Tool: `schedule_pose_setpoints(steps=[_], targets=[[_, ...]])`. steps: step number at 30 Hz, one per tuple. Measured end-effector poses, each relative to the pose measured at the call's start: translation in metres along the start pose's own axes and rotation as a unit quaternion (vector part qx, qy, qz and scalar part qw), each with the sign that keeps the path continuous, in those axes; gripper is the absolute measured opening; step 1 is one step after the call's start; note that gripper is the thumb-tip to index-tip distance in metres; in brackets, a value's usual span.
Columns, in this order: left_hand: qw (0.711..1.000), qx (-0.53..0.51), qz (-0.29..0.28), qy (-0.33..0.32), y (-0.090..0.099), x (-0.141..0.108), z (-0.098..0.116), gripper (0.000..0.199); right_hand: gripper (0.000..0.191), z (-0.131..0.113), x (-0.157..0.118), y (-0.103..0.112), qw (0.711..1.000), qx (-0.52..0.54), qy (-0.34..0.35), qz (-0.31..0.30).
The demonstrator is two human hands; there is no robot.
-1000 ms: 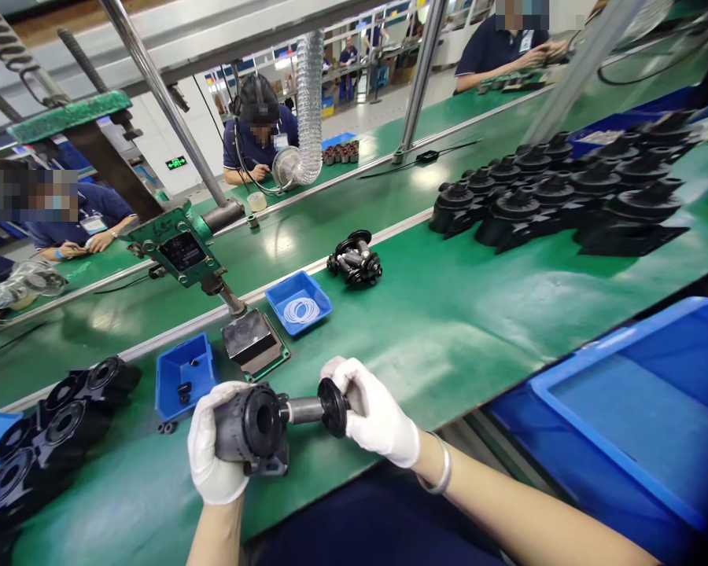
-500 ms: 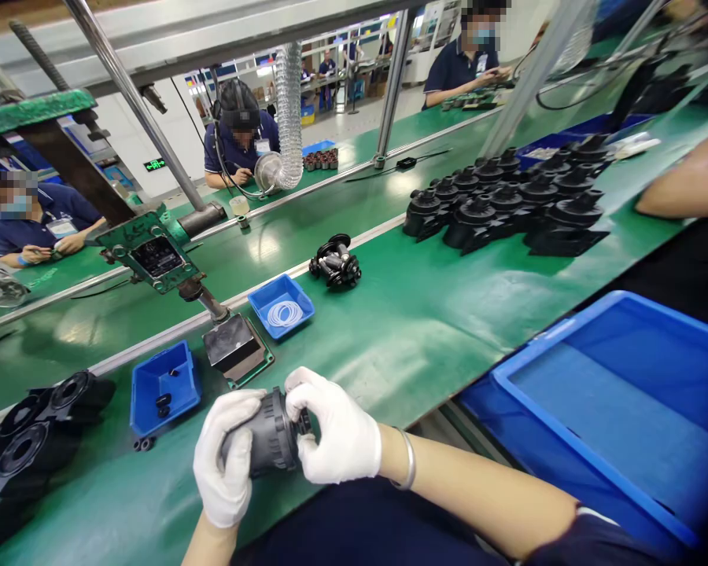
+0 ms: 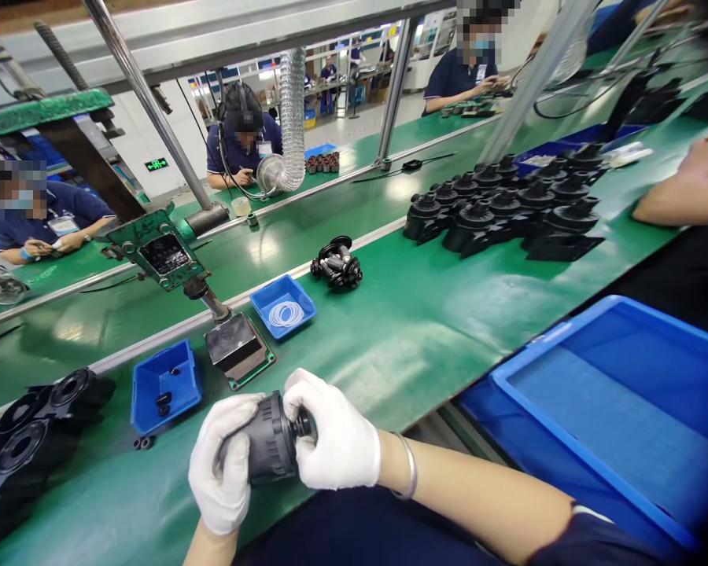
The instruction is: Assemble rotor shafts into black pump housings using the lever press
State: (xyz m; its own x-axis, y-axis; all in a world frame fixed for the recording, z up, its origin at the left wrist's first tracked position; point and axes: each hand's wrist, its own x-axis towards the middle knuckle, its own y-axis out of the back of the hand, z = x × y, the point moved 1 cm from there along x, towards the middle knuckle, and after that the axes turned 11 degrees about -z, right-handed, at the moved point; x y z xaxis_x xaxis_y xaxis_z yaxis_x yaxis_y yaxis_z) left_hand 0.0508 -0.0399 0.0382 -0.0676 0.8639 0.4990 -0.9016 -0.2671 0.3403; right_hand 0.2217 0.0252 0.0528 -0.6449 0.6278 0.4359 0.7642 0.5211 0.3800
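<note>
Both of my hands wear white gloves. My left hand (image 3: 221,464) is wrapped round a black ribbed cylindrical housing (image 3: 263,444), tilted on its side above the bench front. At the housing's right end, my right hand (image 3: 333,436) grips a small black ringed part (image 3: 302,425) between thumb and fingers; the fingers hide much of it, and I cannot tell how far it sits in the housing. Just beyond is the press with its metal block (image 3: 231,343). Left of that stands a blue tray (image 3: 196,385) with a few small black pieces.
White rings lie in a small blue bin (image 3: 261,299). Black wheeled parts (image 3: 337,263) sit behind it. Black housings stand at right (image 3: 477,216) and left (image 3: 27,448). A large blue crate (image 3: 595,393) is at my right. Co-workers sit across the bench; another person's arm (image 3: 687,185) rests at right.
The housing and both hands have barely shifted. My right fingers have turned slightly around the small ringed part, and more of it shows. The camera view has moved a little.
</note>
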Motion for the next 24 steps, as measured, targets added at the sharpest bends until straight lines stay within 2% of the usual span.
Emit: schedule_pose_setpoints(steps=[4, 9, 11, 13, 15, 17, 19, 21, 22, 24], targets=[[0.999, 0.021, 0.000, -0.037, -0.001, -0.003, -0.001, 0.021, 0.037, -0.001, 0.001, -0.001, 1.000, 0.005, -0.017, -0.003], [0.999, 0.013, 0.016, -0.050, -0.002, -0.002, -0.003, 0.020, 0.039, -0.006, 0.009, 0.001, 0.995, -0.043, -0.061, -0.059], [0.999, -0.024, 0.037, -0.012, -0.003, 0.003, -0.004, 0.016, 0.038, -0.013, 0.014, 0.004, 0.993, -0.058, -0.080, -0.066], [0.988, -0.113, 0.055, 0.087, -0.009, 0.011, -0.009, 0.019, 0.042, -0.021, 0.018, 0.007, 0.991, -0.064, -0.093, -0.070], [0.955, -0.214, 0.057, 0.198, -0.020, 0.019, -0.019, 0.029, 0.052, -0.028, 0.022, 0.009, 0.987, -0.083, -0.103, -0.091], [0.918, -0.282, 0.043, 0.275, -0.034, 0.026, -0.032, 0.034, 0.059, -0.027, 0.024, 0.008, 0.975, -0.131, -0.125, -0.131], [0.903, -0.300, 0.034, 0.306, -0.045, 0.031, -0.048, 0.032, 0.053, -0.016, 0.023, 0.004, 0.951, -0.202, -0.157, -0.176], [0.898, -0.302, 0.036, 0.319, -0.048, 0.031, -0.060, 0.029, 0.046, 0.000, 0.021, -0.001, 0.926, -0.270, -0.172, -0.198], [0.899, -0.299, 0.039, 0.319, -0.046, 0.029, -0.065, 0.029, 0.046, 0.009, 0.020, -0.001, 0.921, -0.294, -0.166, -0.194], [0.898, -0.306, 0.039, 0.314, -0.038, 0.021, -0.068, 0.033, 0.052, 0.027, 0.016, 0.001, 0.933, -0.291, -0.127, -0.169]])
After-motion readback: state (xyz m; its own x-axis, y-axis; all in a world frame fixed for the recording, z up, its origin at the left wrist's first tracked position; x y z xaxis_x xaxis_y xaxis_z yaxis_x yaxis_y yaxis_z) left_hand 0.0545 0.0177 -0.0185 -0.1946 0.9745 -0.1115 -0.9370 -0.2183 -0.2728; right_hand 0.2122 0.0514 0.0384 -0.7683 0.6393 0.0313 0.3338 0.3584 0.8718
